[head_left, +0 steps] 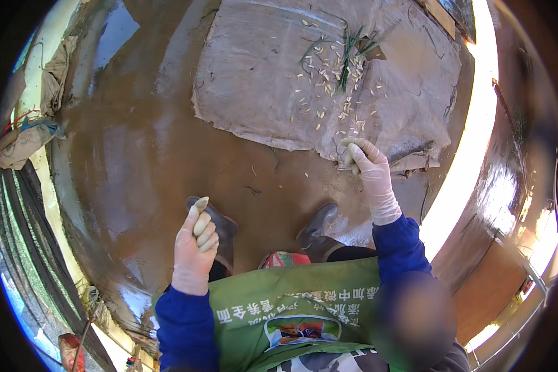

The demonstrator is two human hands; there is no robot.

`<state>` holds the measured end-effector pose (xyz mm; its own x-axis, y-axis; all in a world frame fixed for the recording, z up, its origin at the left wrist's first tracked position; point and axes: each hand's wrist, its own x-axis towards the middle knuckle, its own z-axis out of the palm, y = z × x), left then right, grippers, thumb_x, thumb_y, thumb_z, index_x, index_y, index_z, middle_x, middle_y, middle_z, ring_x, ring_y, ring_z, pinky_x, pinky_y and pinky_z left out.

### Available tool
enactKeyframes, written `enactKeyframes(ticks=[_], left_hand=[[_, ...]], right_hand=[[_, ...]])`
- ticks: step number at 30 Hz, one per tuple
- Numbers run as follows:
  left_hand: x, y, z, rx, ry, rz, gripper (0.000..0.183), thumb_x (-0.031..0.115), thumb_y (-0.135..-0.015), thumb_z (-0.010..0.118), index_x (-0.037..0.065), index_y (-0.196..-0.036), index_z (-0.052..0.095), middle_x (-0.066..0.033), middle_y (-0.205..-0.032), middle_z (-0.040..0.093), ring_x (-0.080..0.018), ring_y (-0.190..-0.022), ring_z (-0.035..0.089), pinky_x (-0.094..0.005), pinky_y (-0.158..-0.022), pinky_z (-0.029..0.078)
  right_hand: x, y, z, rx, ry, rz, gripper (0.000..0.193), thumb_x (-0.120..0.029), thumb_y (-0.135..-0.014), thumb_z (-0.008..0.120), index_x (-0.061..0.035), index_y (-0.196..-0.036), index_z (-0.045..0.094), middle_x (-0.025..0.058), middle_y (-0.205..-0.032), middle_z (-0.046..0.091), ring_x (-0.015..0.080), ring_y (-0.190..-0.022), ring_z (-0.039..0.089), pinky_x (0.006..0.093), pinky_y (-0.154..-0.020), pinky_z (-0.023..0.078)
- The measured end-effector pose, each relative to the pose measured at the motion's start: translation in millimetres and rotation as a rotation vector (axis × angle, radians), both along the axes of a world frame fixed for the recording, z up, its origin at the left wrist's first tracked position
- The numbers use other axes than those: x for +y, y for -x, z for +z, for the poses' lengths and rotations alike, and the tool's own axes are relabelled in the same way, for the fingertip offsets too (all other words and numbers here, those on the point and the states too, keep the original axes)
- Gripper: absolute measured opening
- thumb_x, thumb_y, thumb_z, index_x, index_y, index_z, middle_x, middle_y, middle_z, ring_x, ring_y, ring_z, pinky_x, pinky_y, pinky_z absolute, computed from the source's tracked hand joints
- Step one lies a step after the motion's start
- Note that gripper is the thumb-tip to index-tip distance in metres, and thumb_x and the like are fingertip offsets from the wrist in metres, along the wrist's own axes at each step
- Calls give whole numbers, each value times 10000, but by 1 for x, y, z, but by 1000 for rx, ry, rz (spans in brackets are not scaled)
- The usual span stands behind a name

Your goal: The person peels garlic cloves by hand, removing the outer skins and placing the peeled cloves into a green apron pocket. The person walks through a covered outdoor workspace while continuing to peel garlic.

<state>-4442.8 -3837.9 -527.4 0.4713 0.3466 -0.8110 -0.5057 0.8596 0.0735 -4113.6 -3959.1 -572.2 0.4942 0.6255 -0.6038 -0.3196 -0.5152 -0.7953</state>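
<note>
My left hand [195,249], in a thin pale glove, is raised over the left boot with its fingers curled in. A small pale oval piece [201,203] sticks up between thumb and forefinger; its kind is too small to make out. My right hand [369,170], gloved alike, hangs near the front edge of a greyish sheet [242,80]. Its thumb and forefinger press together; anything between them cannot be made out. Beyond it, many small pale and yellowish pieces [319,115], seed-like in shape, lie scattered on the sheet. Long thin green leaves [348,56] lie among them.
Wet brown ground [136,161] surrounds the sheet. My dark boots [319,224] stand below it, with a red and white object [285,259] between my legs. A green apron [291,285] covers my lap. Dark netting [40,242] runs along the left; a bright strip [471,142] curves along the right.
</note>
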Motion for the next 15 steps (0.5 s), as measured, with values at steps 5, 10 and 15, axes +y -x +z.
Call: enactKeyframes(ticks=[5, 10, 15], left_hand=[[-9, 11, 13, 11, -124, -53, 264, 211, -1018, 412, 34, -1111, 584, 56, -562, 252, -39, -405, 191, -195, -349, 169], [-43, 26, 36, -71, -265, 43, 274, 207, -1024, 396, 21, -1119, 573, 52, -583, 266, -40, -419, 196, -192, -357, 181], [-87, 33, 44, -182, -338, 15, 290, 214, -1023, 403, 5, -1153, 557, 48, -591, 261, -40, -428, 201, -196, -364, 181]], right_hand=[[8, 23, 4, 34, -84, 181, 189, -111, -944, 552, -53, -1083, 665, -52, -746, 569, 15, -638, 461, 158, -570, 363], [-4, 55, 36, -249, -273, 630, 204, -151, -904, 596, -64, -1079, 655, 95, -884, 676, 191, -809, 650, 303, -746, 511], [-33, 98, 78, -606, -537, 717, 202, -144, -886, 615, -71, -1068, 664, 113, -939, 681, 224, -858, 655, 315, -760, 515]])
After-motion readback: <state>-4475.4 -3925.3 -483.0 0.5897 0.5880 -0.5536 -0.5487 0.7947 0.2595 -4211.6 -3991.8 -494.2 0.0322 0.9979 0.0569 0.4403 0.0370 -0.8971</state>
